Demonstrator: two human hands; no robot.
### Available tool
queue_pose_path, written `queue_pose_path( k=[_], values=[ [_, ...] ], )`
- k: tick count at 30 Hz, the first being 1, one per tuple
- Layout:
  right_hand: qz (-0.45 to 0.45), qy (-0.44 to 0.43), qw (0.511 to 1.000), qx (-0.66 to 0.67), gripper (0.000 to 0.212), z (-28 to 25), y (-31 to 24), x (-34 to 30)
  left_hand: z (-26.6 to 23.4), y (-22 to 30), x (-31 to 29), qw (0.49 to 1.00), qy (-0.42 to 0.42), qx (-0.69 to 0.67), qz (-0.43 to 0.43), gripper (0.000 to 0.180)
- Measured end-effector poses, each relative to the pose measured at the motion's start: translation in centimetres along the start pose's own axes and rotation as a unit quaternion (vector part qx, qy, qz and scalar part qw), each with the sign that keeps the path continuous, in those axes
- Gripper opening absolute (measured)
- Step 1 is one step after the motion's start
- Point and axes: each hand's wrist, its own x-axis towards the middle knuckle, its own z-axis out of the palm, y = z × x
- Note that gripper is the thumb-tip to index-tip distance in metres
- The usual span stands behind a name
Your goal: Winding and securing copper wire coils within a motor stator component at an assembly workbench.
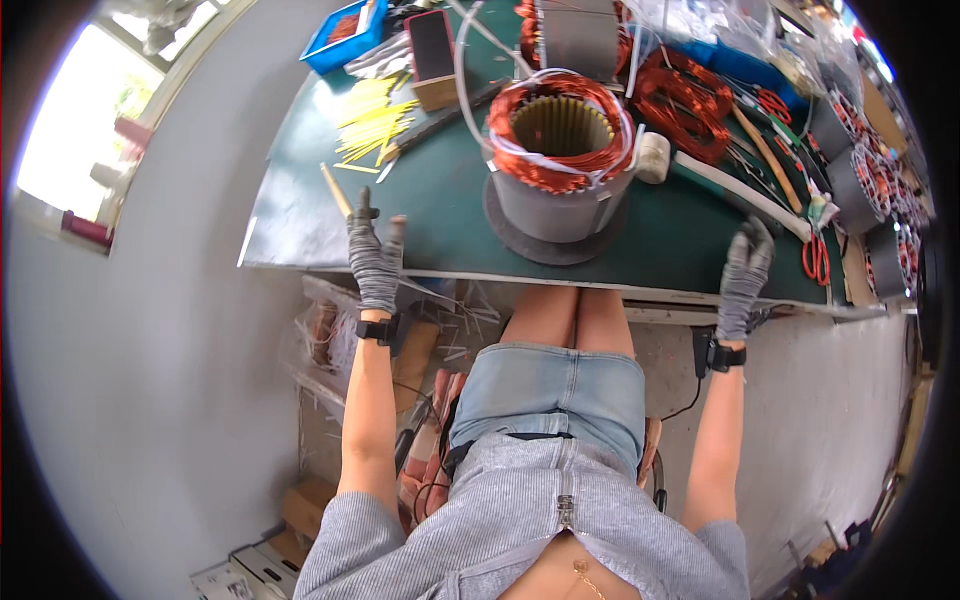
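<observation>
Left hand point(374, 258): grey-gloved, held over the table edge, fingers parted; a wooden stick point(335, 188) is seen right by it, can't tell if it's gripped
Right hand point(746, 272): gloved too, fingers kinda bent and blurry, can't tell if anything's held
Wound stator point(552, 212): stood upright on the green table point(440, 215), between both hands, touched by neither
Left side: yellow strips point(372, 118) are scattered
Right side: copper-red coils point(685, 100) and red-handled scissors point(816, 260) are laid out

Left fingers point(364, 205) spread, right fingers point(760, 237) bend loosely.
</observation>
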Motion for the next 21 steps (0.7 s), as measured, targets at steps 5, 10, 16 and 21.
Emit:
queue_pose_path(
  k=[5,10,16,21],
  values=[
    [0.203,-0.135,0.953,0.178,0.017,-1.9,-11.4,-1.1,-7.2,3.1,-2.2,0.857,-0.093,-0.433,-0.264,0.094],
    [0.04,-0.404,0.841,0.357,0.021,1.3,-24.8,-2.7,-7.3,10.5,-7.0,0.829,-0.174,-0.468,-0.251,0.09],
    [-0.042,-0.281,0.884,0.371,0.015,3.6,-25.3,-5.2,-4.1,13.1,-9.7,0.886,-0.19,-0.395,-0.149,0.083],
    [0.334,-0.209,0.765,0.509,0.014,1.0,-20.1,-3.2,-0.7,12.1,-4.3,0.879,-0.237,-0.388,-0.141,0.066]
  ],
)
